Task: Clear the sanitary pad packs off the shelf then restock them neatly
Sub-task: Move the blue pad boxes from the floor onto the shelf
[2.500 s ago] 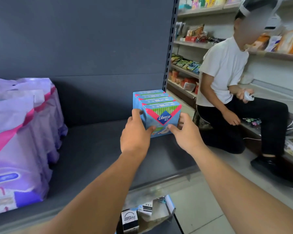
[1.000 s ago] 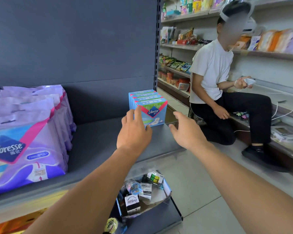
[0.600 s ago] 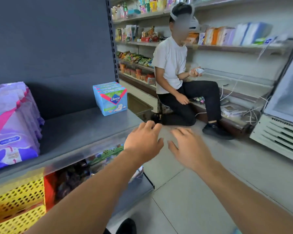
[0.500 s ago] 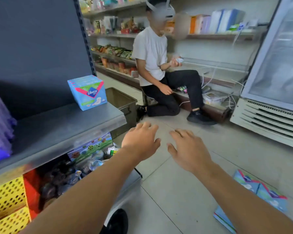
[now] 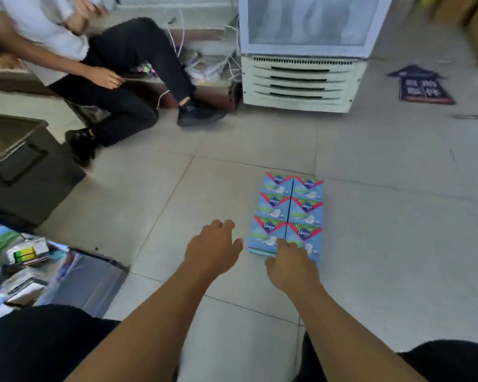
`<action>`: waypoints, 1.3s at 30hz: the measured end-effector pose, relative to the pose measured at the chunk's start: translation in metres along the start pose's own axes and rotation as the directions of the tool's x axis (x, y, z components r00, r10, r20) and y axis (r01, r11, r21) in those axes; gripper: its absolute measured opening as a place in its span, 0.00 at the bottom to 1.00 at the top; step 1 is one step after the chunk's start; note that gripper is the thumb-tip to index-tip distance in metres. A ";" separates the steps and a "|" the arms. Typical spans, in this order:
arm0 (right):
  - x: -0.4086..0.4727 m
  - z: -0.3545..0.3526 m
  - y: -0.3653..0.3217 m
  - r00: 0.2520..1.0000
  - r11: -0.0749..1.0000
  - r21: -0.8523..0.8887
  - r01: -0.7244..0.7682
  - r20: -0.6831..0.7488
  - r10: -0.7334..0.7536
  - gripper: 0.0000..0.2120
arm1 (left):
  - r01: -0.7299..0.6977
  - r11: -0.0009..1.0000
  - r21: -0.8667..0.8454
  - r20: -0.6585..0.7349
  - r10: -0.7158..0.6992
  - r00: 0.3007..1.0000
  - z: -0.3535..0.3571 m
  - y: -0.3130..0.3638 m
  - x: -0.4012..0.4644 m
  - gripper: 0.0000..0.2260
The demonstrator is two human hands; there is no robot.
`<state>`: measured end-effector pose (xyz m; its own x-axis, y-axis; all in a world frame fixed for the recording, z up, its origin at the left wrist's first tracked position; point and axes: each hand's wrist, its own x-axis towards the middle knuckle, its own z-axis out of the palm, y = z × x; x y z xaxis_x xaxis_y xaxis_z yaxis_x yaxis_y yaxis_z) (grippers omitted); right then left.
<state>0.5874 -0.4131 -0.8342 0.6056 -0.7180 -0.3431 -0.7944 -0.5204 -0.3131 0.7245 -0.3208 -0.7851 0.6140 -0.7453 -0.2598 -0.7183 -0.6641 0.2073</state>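
The wearer's body appears as two bare forearms and two bare hands. The left hand (image 5: 214, 248) and the right hand (image 5: 291, 264) carry no gloves, rings or watch. No sleeves reach the visible forearms. Both legs are clad in black trousers (image 5: 36, 343); the fabric is plain, without visible markings. The frame is blurred, so finer detail cannot be resolved.

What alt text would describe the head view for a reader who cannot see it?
Two bare hands, left hand and right hand, reach down toward blue Libresse pad packs laid in two columns on the tiled floor. A seated person and a white fridge are behind.
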 end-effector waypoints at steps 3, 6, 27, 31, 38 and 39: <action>0.030 0.024 0.015 0.997 0.994 0.080 -0.075 0.039 0.072 0.20 | -0.005 0.998 -0.065 0.079 0.010 0.997 0.044 0.006 0.036 0.21; 0.065 0.046 0.044 0.976 0.964 0.160 -0.214 0.068 0.206 0.19 | -0.027 0.995 -0.100 0.144 0.041 0.989 0.086 0.013 0.076 0.20; 0.172 0.137 0.148 0.729 0.460 0.651 -0.604 0.219 0.648 0.39 | 0.096 0.900 -0.426 0.199 -0.010 0.980 0.213 0.057 0.137 0.17; 0.160 0.145 0.158 0.702 0.378 0.710 -0.594 0.229 0.674 0.31 | 0.059 0.908 -0.415 0.194 0.025 0.981 0.211 0.061 0.136 0.15; 0.108 0.129 0.176 0.774 0.240 0.874 -0.422 0.210 0.597 0.09 | 0.010 0.920 -0.393 0.218 0.082 0.972 0.188 0.055 0.120 0.16; 0.101 0.122 0.175 0.777 0.210 0.893 -0.397 0.205 0.595 0.09 | 0.015 0.918 -0.395 0.224 0.081 0.971 0.184 0.051 0.114 0.16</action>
<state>0.5150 -0.5207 -1.0318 0.0078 -0.7728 -0.6347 -0.3661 0.5884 -0.7209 0.6977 -0.4291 -0.9773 0.4652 -0.7642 -0.4468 -0.5215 -0.6444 0.5593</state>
